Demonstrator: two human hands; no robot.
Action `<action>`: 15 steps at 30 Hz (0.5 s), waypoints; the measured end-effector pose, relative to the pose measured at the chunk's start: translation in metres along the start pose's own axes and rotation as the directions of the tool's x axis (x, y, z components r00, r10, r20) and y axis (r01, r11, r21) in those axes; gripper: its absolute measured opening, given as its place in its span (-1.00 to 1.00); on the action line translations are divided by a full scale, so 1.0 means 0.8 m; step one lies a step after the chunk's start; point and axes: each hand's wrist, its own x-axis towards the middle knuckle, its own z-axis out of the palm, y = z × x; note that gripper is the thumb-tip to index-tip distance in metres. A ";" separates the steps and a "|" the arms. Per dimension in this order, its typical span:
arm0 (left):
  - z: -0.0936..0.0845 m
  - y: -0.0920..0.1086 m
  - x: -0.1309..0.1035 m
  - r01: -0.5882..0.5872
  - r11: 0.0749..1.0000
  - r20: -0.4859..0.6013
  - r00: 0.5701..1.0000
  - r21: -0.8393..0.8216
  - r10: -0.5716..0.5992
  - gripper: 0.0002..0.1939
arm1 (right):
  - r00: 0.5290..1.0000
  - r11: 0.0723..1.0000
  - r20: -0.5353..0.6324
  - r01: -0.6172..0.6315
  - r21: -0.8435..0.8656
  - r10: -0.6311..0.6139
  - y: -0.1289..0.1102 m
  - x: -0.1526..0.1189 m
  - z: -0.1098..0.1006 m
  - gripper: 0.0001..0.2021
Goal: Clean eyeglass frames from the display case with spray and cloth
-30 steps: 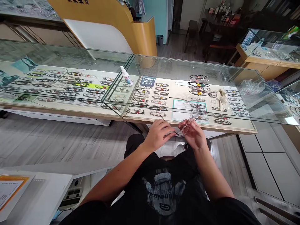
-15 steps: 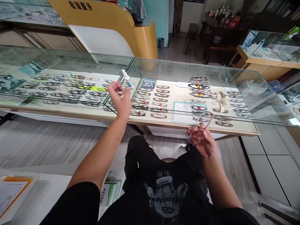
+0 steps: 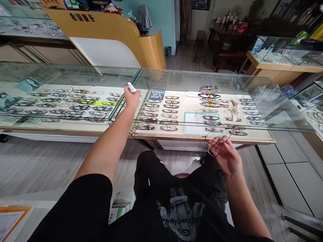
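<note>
My left hand (image 3: 132, 98) is closed around a small white spray bottle (image 3: 131, 88) over the glass top of the display case; only the bottle's upper part shows above my fingers. In my right hand (image 3: 225, 153) is a thin-rimmed pair of glasses (image 3: 211, 153), pinched by the fingers just in front of the case's near edge. The glasses are tilted, and my fingers hide part of the frame. A crumpled beige cloth (image 3: 234, 109) lies on the case beyond my right hand.
Rows of eyeglasses (image 3: 169, 116) fill the glass display case (image 3: 176, 75) before me. A yellow counter (image 3: 106, 25) stands behind it. White drawers (image 3: 294, 178) are at the right, and an orange-edged paper (image 3: 11, 222) lies at the lower left.
My left hand has reached the white bottle and closed on it; before, its fingers were open beside it. The glasses in my right hand have turned and shifted slightly right.
</note>
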 end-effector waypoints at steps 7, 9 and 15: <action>-0.008 -0.005 -0.011 0.031 0.997 0.117 0.993 -0.072 -0.023 -0.73 | 0.999 1.000 -0.031 0.012 0.003 -0.012 0.004 0.009 -0.003 -0.82; -0.018 0.000 -0.022 0.050 0.987 0.147 0.989 -0.152 -0.027 -0.73 | 1.000 1.000 -0.022 0.003 0.016 -0.003 0.006 0.013 -0.001 -0.82; -0.072 0.041 -0.102 0.115 0.911 0.217 0.976 -0.396 -0.029 -0.75 | 0.997 1.000 0.074 -0.011 -0.011 0.012 0.015 0.015 0.017 -0.91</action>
